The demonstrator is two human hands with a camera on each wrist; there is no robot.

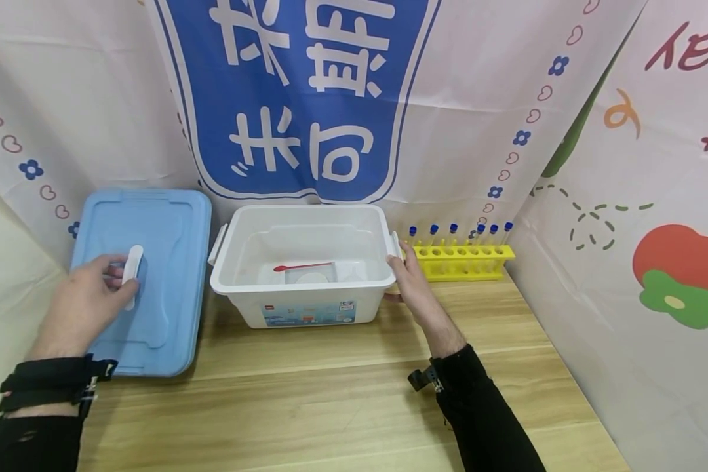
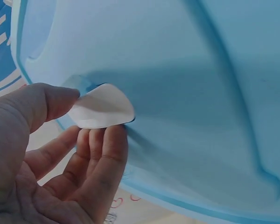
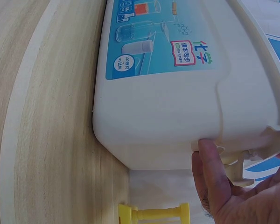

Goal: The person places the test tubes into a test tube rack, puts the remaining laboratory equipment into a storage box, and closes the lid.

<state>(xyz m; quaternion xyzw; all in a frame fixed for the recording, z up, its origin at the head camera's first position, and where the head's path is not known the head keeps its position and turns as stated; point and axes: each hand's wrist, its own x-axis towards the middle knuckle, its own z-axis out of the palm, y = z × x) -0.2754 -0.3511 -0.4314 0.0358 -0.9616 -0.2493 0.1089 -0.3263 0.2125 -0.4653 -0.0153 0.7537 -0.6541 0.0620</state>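
My left hand (image 1: 88, 301) pinches a white oblong piece with rounded ends (image 1: 132, 269) between thumb and fingers, over a blue lid (image 1: 171, 262). In the left wrist view the white piece (image 2: 102, 107) sits close to the lid's surface; whether it touches cannot be told. A white plastic storage box (image 1: 242, 298) stands at the centre, with a blue label on its front. My right hand (image 1: 415, 292) grips its right end at the rim and handle, the thumb on top. Inside lie a red spoon (image 1: 301, 267) and a small clear tray (image 1: 295, 275).
A yellow test tube rack (image 1: 460, 262) holding several blue-capped tubes stands right of the box, near the right hand. Printed cloth hangs behind and on the right. Everything stands on a wooden table (image 1: 307, 393).
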